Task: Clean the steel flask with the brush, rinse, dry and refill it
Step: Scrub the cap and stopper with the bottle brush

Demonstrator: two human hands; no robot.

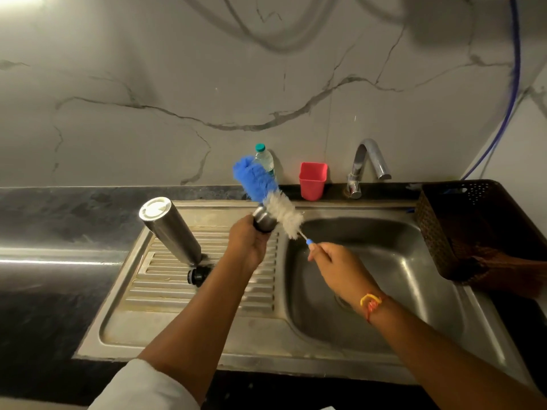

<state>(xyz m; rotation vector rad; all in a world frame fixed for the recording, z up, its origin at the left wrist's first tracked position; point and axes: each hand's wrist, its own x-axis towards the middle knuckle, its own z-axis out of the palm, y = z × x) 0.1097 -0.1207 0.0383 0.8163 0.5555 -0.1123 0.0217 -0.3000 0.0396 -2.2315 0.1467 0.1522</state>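
Gripping cap [264,221] left hand [247,244], brush [278,210] right hand [337,261].

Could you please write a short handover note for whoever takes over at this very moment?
Left hand grips what looks like the flask's steel cap. Right hand pinches the brush by its handle, white bristles against the cap.
Steel flask stands on the drainboard, apparently mouth down, with no hand on it.
Tap: no water visible.
Done: cap under the brush; whether the flask is scrubbed cannot be told.
Left: rinse, dry, refill.
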